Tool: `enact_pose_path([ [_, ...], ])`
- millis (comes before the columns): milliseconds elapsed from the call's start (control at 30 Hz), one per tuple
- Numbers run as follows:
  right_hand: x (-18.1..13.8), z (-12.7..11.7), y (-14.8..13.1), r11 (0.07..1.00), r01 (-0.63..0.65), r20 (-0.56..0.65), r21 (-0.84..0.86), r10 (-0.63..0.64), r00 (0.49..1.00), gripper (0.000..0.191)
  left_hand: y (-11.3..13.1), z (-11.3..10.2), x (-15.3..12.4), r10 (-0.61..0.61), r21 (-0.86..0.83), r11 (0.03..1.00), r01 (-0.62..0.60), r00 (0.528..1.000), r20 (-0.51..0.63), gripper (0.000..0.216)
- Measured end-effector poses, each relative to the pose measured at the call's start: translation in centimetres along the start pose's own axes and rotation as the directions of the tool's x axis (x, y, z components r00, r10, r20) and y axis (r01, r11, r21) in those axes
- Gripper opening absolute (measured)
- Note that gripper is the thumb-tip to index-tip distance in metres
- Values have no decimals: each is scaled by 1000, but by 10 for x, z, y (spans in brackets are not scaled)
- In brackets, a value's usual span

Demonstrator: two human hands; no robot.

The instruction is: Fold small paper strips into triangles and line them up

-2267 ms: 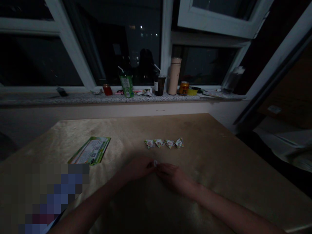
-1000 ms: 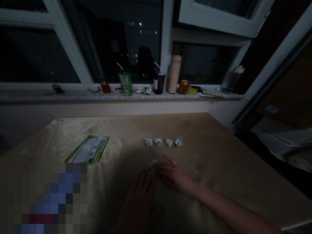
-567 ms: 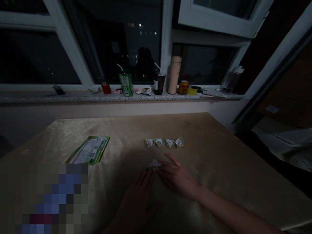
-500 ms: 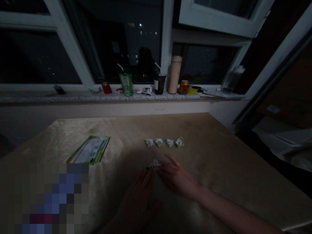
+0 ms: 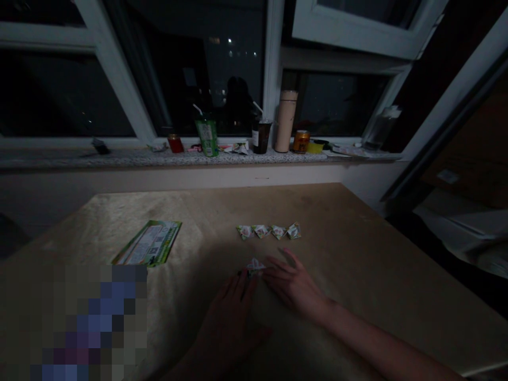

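A small folded paper piece (image 5: 254, 266) lies on the tan table (image 5: 357, 254) in dim light. My left hand (image 5: 226, 323) lies flat, fingers stretched, its fingertips touching the piece's near left side. My right hand (image 5: 296, 286) rests beside it on the right, fingers spread, fingertips pressing the piece's right edge. Beyond them sits a row of several small folded paper triangles (image 5: 269, 231).
A green printed leaflet (image 5: 148, 243) lies at the table's left. On the windowsill (image 5: 79, 157) stand a green drink carton (image 5: 207, 137), a dark cup (image 5: 261, 136), a beige flask (image 5: 284, 121), a red can (image 5: 175, 143) and an orange can (image 5: 300, 142). A blurred patch covers the lower left.
Both hands were pinched together over the piece. The left hand has since drawn back and flattened with fingers out, and the right hand has spread its fingers. The piece now shows between the fingertips.
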State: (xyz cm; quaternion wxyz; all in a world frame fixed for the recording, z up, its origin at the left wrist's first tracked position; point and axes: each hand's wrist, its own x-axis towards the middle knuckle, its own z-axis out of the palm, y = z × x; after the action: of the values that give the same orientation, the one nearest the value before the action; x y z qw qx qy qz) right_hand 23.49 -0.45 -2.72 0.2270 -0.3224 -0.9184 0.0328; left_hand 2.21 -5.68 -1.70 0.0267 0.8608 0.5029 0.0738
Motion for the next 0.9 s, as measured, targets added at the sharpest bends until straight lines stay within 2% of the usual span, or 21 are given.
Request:
enact_pose_path([
  [200, -8, -10, 6, 999, -28, 44, -37, 29, 999, 31, -2, 2, -1, 6, -5, 1000, -6, 999, -35, 83],
  [333, -10, -18, 13, 998, 3, 106, 57, -9, 994, 34, -10, 6, -7, 55, 3, 998, -55, 996, -73, 80],
  [467, -13, -25, 16, 989, -30, 178, 144, 4, 984, 38, -14, 7, -11, 85, 15, 996, -84, 992, -98, 78],
  [700, -11, -26, 15, 980, -73, 186, 184, 39, 982, 39, -13, 9, -12, 55, 45, 998, -50, 992, -113, 77],
  [900, -10, -28, 14, 976, -91, 183, 197, 55, 982, 36, -15, 9, -12, 78, 69, 995, -73, 994, -75, 75],
])
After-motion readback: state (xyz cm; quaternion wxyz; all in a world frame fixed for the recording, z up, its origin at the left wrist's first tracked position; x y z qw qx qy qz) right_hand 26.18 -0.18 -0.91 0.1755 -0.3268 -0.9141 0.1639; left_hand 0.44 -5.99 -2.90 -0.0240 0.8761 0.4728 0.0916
